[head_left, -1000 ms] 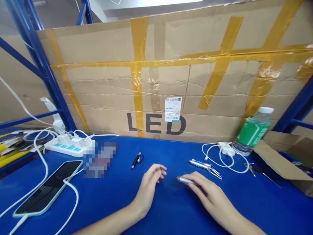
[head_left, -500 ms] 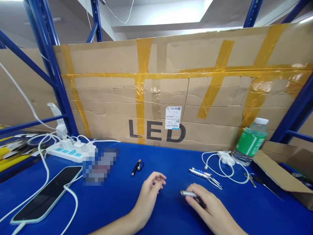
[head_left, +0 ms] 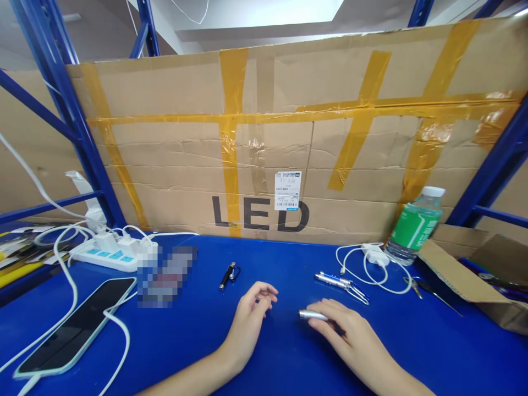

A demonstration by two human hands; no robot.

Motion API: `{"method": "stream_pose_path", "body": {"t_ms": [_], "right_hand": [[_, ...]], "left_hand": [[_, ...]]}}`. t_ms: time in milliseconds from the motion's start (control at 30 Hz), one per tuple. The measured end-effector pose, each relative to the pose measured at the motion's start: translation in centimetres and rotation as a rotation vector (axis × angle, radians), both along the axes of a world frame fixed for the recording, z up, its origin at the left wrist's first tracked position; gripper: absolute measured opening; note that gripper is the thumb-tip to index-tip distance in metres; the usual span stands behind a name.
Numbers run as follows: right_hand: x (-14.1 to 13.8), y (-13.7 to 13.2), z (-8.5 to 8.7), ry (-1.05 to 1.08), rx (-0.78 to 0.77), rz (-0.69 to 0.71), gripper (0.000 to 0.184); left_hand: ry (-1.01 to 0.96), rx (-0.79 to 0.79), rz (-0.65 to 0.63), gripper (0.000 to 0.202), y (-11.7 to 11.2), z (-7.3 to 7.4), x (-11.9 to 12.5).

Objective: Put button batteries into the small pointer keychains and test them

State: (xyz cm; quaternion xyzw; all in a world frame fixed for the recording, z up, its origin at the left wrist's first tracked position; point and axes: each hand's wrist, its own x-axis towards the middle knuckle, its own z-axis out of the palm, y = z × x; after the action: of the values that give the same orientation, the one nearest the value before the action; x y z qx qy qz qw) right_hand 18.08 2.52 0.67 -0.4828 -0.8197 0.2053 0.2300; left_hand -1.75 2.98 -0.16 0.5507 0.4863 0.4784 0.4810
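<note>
My right hand (head_left: 344,327) is closed round a slim silver flashlight (head_left: 312,315), low over the blue tabletop. One end sticks out to the left past the fingertips, and the rest is hidden in the hand. My left hand (head_left: 252,319) hovers to the left with loosely curled fingers and nothing visible in it. Beyond the right hand lies a silver and blue penlight (head_left: 332,281) with a carabiner clip (head_left: 358,293). A short black flashlight-like cylinder (head_left: 226,277) with a small ring rests beyond my left hand.
At left lie a phone (head_left: 78,327) on a white cable and a power strip (head_left: 109,258) with plugs. A water bottle (head_left: 416,226), white cable (head_left: 375,254), tweezers-like tool (head_left: 441,300) and open carton (head_left: 462,275) are at right. A large cardboard box (head_left: 185,165) stands behind.
The view has shifted slightly, so everything sits a little higher and further left. Both hands keep nearly the same pose, and the silver flashlight stays in my right hand.
</note>
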Motion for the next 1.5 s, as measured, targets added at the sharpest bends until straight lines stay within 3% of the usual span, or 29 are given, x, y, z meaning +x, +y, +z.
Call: {"method": "stream_pose_path", "body": {"t_ms": [267,633,1033,1500], "right_hand": [[-0.06,-0.08,0.17,0.009,0.105,-0.003,0.026],[-0.14,-0.28,0.31,-0.020,0.043,-0.011,0.029],[-0.12,-0.23,0.31,0.026,0.118,-0.027,0.022],[0.05,-0.06,0.24,0.047,0.047,-0.001,0.020]], "left_hand": [[0.001,0.015,0.004,0.019,-0.01,-0.19,-0.05],[0.006,0.032,0.012,0.020,-0.13,0.01,0.01],[0.009,0.030,0.025,0.018,-0.09,0.00,0.10],[0.005,0.036,0.044,0.018,-0.07,0.08,0.08]]}}
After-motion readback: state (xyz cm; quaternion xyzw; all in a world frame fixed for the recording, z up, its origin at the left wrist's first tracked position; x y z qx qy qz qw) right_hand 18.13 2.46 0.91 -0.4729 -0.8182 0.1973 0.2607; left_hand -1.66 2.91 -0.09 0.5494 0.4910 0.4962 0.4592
